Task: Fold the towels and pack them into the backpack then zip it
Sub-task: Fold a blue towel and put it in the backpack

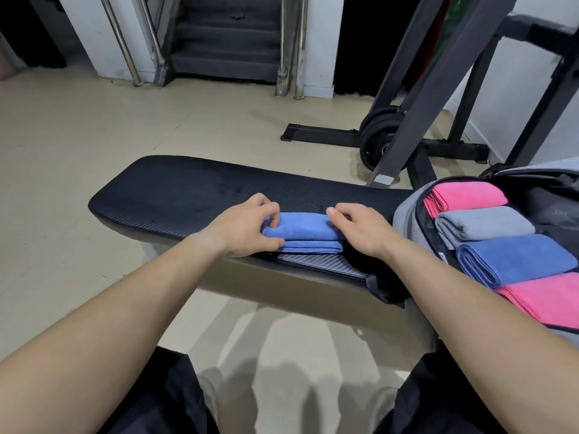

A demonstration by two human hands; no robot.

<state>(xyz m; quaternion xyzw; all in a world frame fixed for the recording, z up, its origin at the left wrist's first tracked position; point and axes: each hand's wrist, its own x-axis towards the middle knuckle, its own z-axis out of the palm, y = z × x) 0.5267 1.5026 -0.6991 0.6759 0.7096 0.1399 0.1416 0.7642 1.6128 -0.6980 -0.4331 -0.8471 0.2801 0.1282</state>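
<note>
A folded blue towel (303,234) lies on the black padded bench (188,189). My left hand (242,228) pinches its left end, thumb below and fingers curled on top. At the right end my right hand (360,228) grips the towel with curled fingers. The grey backpack (407,211) lies open at the bench's right end. Inside it, folded towels sit in a row: a pink towel (470,195), a grey towel (485,223), a blue towel (517,258) and a second pink towel (545,299).
A black weight rack (438,89) with weight plates (379,133) stands behind the bench on the right. Dark stairs (225,42) with metal railings are at the back. Beige floor surrounds the bench. My knees in black shorts are below.
</note>
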